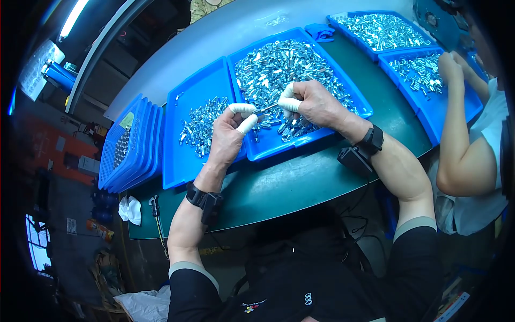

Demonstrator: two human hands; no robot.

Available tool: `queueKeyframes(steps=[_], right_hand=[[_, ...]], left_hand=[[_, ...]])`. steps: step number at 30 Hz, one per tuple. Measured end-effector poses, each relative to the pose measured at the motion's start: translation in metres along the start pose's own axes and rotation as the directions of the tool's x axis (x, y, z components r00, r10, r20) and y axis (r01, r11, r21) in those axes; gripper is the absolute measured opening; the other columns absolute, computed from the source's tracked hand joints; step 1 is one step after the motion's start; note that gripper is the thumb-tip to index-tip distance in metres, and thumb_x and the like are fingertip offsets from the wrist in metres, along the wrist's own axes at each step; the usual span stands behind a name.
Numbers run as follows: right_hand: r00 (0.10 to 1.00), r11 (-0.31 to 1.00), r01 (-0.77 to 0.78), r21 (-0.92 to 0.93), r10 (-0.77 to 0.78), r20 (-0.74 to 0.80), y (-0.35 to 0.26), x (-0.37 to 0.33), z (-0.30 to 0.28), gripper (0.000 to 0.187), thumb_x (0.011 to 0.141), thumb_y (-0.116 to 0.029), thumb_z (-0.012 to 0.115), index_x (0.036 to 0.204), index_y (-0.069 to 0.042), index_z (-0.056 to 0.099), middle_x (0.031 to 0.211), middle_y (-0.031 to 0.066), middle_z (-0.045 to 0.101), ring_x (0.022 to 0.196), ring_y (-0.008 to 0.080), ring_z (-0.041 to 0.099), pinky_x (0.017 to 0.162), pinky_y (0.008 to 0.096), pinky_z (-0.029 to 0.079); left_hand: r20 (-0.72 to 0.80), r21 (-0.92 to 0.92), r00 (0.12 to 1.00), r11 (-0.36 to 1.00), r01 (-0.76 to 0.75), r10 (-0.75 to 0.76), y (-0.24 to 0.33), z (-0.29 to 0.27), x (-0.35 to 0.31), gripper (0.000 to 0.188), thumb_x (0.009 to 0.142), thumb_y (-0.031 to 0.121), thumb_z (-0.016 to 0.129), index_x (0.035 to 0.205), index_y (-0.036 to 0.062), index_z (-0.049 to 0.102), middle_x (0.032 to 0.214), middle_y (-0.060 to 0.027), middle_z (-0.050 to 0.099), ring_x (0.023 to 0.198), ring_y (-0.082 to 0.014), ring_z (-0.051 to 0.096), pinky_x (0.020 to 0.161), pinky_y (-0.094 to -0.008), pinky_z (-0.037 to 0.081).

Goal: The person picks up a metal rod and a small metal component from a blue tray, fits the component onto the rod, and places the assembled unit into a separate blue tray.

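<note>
My left hand (pixel 229 131), with white covers on thumb and forefinger, pinches a small shiny metal part (pixel 259 115) over the border between two blue trays. Close to its right, my right hand (pixel 316 104), its fingertips also covered in white, is closed on a thin rod-like piece (pixel 272 107) that reaches toward that part. Whether the two pieces touch or join I cannot tell. Below my hands, the larger blue tray (pixel 360 102) holds a deep heap of small metal parts (pixel 284 64). A smaller pile of metal parts (pixel 201 126) lies in the left blue tray (pixel 177 155).
Stacked blue baskets (pixel 140 145) stand at the left. On the green table (pixel 257 196) lie a caliper-like tool (pixel 155 206) and a crumpled white cloth (pixel 130 210). At the right, a co-worker's hands (pixel 451 67) are over another blue tray (pixel 429 118); a further filled tray (pixel 383 52) stands behind.
</note>
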State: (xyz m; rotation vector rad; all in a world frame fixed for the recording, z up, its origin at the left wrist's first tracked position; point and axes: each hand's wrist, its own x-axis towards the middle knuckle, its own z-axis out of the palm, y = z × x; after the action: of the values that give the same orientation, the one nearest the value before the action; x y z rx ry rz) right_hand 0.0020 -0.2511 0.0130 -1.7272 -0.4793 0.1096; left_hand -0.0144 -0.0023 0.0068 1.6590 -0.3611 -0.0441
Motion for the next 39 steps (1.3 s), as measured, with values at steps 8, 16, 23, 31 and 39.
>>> queueKeyframes(steps=[8,16,23,31,39], right_hand=[[0.99,0.994,-0.08,-0.075,0.088,0.113,-0.007,-0.003,0.001,0.031,0.102,-0.029,0.063,0.09,-0.001,0.07,0.073,0.003,0.069,0.065,0.008,0.062,0.058,0.0249,0.05],[0.999,1.0,0.007,0.001,-0.007,0.033,-0.004,-0.003,0.005,0.031,0.102,-0.027,0.063,0.088,-0.001,0.07,0.072,0.003,0.067,0.064,0.0087,0.062,0.059,0.0248,0.051],[0.998,0.998,0.041,0.038,-0.038,-0.059,0.0,0.001,0.001,0.032,0.101,-0.027,0.064,0.084,-0.001,0.069,0.072,0.0036,0.066,0.064,0.009,0.062,0.057,0.0245,0.05],[0.998,0.995,0.016,0.094,-0.01,-0.061,0.002,0.002,0.004,0.031,0.101,-0.027,0.064,0.085,-0.001,0.07,0.073,0.0031,0.066,0.064,0.0087,0.062,0.056,0.024,0.049],[0.999,0.999,0.002,0.048,0.0,-0.047,0.0,0.0,0.001,0.024,0.099,-0.019,0.063,0.093,0.002,0.072,0.078,0.0095,0.073,0.065,0.0111,0.068,0.058,0.026,0.053]], left_hand=[[0.052,0.095,0.997,0.994,-0.054,0.049,-0.001,0.006,-0.003,0.02,0.092,0.001,0.072,0.111,0.0024,0.065,0.103,-0.004,0.071,0.095,-0.0098,0.066,0.086,-0.0256,0.053],[0.008,0.17,0.995,0.98,-0.1,0.1,0.006,-0.012,-0.011,0.019,0.094,0.002,0.07,0.113,0.0018,0.065,0.104,-0.0063,0.071,0.1,-0.0142,0.069,0.09,-0.0283,0.054],[-0.175,0.866,0.88,0.495,-0.076,0.442,0.042,-0.077,-0.009,0.027,0.086,0.005,0.077,0.112,0.0034,0.069,0.105,-0.0119,0.073,0.099,-0.0246,0.07,0.089,-0.0356,0.054],[0.466,0.864,0.878,0.159,-0.478,0.112,0.043,-0.007,-0.003,0.026,0.079,0.022,0.08,0.099,0.0054,0.074,0.124,-0.0167,0.065,0.122,-0.0358,0.056,0.103,-0.0457,0.047],[0.498,0.865,0.861,-0.014,-0.502,-0.103,0.034,0.009,0.011,0.02,0.072,0.018,0.076,0.086,0.005,0.07,0.098,-0.0105,0.066,0.105,-0.0299,0.061,0.089,-0.0427,0.052]])
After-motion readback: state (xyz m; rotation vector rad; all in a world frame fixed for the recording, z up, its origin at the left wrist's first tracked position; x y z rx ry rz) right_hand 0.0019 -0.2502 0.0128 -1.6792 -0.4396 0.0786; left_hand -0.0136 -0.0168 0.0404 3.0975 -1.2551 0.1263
